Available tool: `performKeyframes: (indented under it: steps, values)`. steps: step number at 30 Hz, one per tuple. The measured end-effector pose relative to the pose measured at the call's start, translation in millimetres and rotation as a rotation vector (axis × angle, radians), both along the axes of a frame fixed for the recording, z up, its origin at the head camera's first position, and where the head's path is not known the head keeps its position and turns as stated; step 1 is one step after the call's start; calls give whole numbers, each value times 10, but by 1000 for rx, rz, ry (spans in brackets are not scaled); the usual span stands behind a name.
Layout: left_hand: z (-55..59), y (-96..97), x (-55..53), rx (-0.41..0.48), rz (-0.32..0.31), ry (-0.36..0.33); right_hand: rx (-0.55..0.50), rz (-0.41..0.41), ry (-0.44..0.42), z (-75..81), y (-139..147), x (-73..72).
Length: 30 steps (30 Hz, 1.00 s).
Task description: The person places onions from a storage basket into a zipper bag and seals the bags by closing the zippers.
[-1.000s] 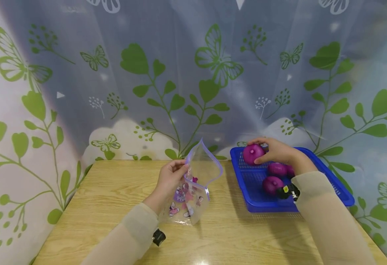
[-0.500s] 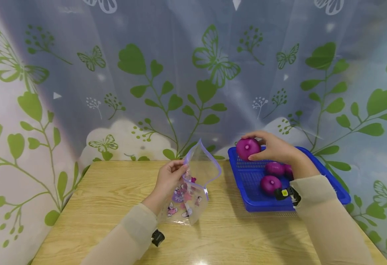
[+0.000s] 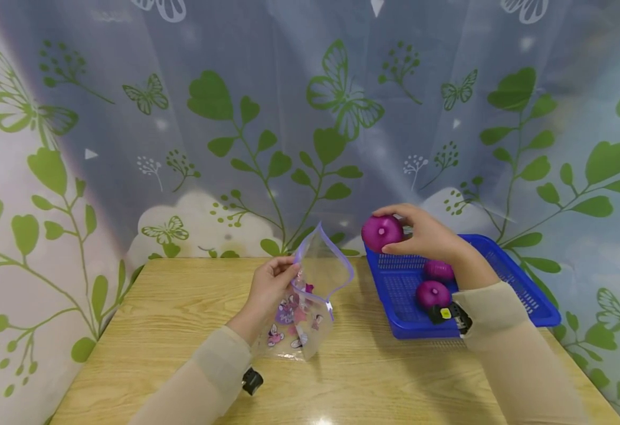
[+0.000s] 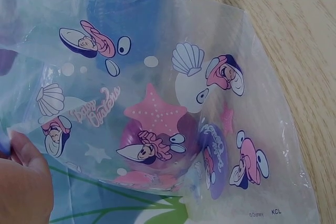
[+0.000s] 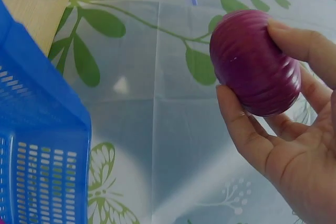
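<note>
My left hand (image 3: 269, 290) pinches the rim of a clear zip bag (image 3: 315, 324) printed with pink and purple cartoon figures. The bag's mouth gapes, edged by a lilac zip strip. Through its printed side in the left wrist view shows a purple onion (image 4: 186, 135) inside. In my right hand (image 3: 430, 235) is another onion (image 3: 381, 232), gripped between thumb and fingers above the basket's back left corner. The right wrist view shows its shiny, ribbed side. Two more onions (image 3: 433, 294) are visible in the blue basket (image 3: 400, 332), partly hidden by the right arm.
Both things stand on a wooden table (image 3: 182, 319), the basket to the right of the bag. Behind the table hangs a patterned curtain (image 3: 267, 130) with green leaves and butterflies. Bare tabletop separates bag and basket.
My right hand has carried its onion up and left, from inside the basket to over its back left corner. The left hand and bag have stayed almost still.
</note>
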<state>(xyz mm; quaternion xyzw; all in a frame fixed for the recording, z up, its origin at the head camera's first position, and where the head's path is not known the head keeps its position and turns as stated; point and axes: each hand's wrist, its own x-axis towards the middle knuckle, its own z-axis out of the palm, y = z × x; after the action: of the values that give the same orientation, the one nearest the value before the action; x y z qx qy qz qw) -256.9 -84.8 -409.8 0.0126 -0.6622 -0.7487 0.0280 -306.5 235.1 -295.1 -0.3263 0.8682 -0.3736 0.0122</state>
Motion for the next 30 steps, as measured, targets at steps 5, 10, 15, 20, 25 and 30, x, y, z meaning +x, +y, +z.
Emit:
performKeyframes:
  steps: [5, 10, 15, 20, 25, 30]
  values:
    - [-7, -2, -7, -4, 8, 14, -16, 19, 1, 11, -121, 32]
    - [-11, 1, -14, -2, 7, 25, -38, 40, -5, -8, -223, 56]
    - [-15, 0, -13, 0, 6, 19, -44, 55, -11, -75, -318, 40]
    - [-28, -2, -22, -7, 7, 18, -34, 73, -33, -99, -399, 44]
    - [-17, -2, -24, 2, 7, 32, -28, 86, -44, -64, -473, 59]
    - [-14, -4, -28, -3, 17, 39, 4, 120, -40, -71, -552, 55]
